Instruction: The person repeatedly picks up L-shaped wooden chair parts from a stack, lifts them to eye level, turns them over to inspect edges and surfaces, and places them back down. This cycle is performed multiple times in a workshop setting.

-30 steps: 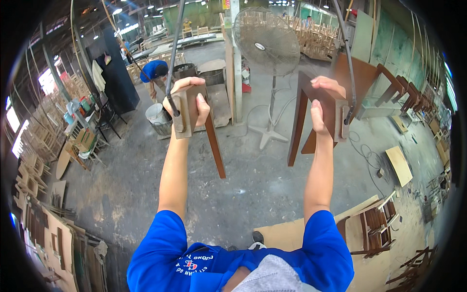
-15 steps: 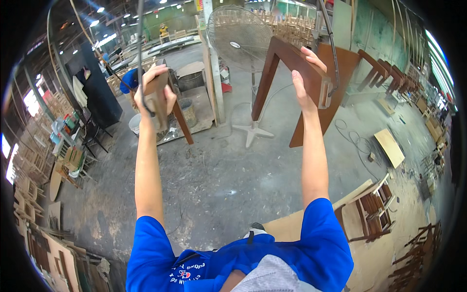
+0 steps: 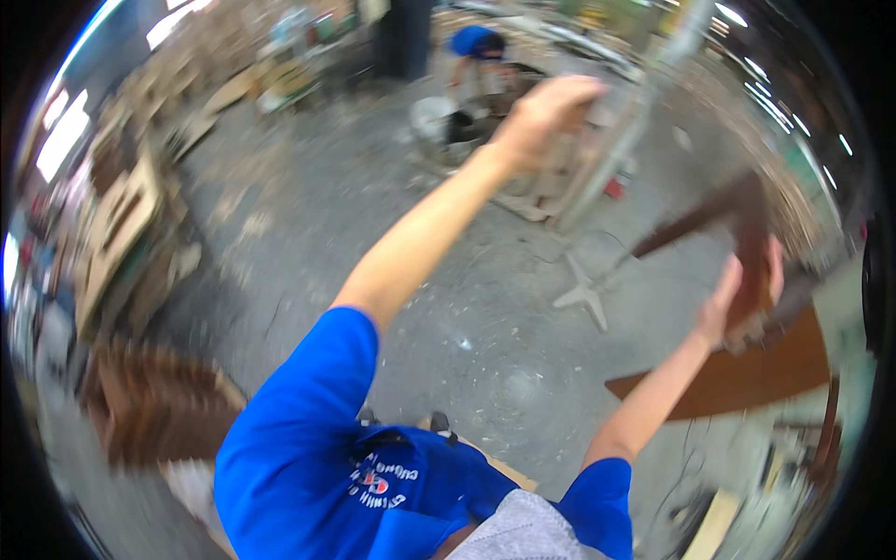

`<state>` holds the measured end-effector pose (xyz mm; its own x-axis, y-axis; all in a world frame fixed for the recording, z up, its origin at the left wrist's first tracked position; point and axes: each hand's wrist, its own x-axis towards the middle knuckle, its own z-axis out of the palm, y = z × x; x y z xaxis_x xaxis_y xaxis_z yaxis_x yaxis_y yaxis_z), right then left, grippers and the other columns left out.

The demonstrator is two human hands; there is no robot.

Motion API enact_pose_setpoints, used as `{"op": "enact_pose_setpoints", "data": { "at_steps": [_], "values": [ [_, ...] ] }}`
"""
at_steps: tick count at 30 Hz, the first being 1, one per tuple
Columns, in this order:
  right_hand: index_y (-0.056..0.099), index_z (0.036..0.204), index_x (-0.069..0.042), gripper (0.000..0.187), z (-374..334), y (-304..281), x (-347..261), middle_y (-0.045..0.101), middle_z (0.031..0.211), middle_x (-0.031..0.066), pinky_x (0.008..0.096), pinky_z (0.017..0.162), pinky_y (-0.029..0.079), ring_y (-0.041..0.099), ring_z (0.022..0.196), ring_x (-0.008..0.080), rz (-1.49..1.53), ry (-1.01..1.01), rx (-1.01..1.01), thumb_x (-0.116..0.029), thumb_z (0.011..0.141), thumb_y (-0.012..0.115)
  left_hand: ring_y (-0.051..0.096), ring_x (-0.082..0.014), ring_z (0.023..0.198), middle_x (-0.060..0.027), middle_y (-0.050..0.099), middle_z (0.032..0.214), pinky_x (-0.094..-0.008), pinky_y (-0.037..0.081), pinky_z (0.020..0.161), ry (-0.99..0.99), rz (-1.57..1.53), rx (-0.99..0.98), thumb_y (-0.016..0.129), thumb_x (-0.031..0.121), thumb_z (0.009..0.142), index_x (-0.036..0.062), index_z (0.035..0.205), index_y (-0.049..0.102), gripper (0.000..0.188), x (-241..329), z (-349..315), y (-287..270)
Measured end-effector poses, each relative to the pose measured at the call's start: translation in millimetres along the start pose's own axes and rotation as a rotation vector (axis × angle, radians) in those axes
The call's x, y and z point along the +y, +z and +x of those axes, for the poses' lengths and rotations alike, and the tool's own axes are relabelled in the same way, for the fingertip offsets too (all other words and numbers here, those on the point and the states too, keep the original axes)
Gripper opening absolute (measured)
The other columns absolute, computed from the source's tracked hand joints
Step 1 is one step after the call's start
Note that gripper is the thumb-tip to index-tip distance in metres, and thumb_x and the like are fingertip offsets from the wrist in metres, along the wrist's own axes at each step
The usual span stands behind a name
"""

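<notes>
My right hand (image 3: 744,285) is around one arm of a dark brown, angled wooden frame piece (image 3: 749,219), thumb on one side and fingers on the other. The piece's other arm slopes down to the left. My left hand (image 3: 549,114) is raised at upper centre, in front of the buckets and post. Motion smears its fingers, and I see no wooden piece in it. Below my right hand is a large brown wooden panel (image 3: 770,364), apart from the frame piece.
A white fan base (image 3: 583,297) stands on the grey floor between my arms. Beyond my left hand, a person in blue (image 3: 476,42) bends near a white bucket (image 3: 431,119). Stacked brown wooden parts (image 3: 154,401) lie at lower left. A pale post (image 3: 639,121) rises at upper right.
My view has swung round, shifting the surroundings. My left hand, earlier gripping a brown wooden piece, now appears without it. My right hand still holds the angled frame piece.
</notes>
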<state>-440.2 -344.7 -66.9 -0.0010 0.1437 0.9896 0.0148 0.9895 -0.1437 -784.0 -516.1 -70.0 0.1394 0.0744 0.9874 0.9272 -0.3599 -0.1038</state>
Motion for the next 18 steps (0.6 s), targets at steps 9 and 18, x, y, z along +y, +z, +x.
{"op": "enact_pose_setpoints", "data": {
  "at_steps": [9,18],
  "values": [
    [0.057,0.136,0.008,0.053,-66.8,30.2,64.9,0.075,0.112,0.0173,0.0406,0.087,0.06,0.072,0.097,0.0275,0.345,0.204,0.218,-0.014,0.094,0.082,0.061,-0.0408,0.131,-0.0246,0.058,0.145,-0.047,0.056,0.106,-0.091,0.195,0.069,0.086,0.034,0.081,0.0007,0.16,0.042,0.097,60.8,-50.6,-19.2],
    [0.059,0.142,-0.006,0.043,-548.6,40.7,-137.5,0.073,0.12,0.0154,0.0462,0.081,0.061,0.074,0.099,0.0316,0.721,1.217,-1.623,-0.016,0.101,0.068,0.06,-0.0417,0.131,-0.0238,0.064,0.142,-0.0499,0.049,0.112,-1.376,0.598,-0.279,0.074,0.03,0.094,0.0069,0.159,0.048,0.073,463.7,-468.2,-221.2]
  ]
}}
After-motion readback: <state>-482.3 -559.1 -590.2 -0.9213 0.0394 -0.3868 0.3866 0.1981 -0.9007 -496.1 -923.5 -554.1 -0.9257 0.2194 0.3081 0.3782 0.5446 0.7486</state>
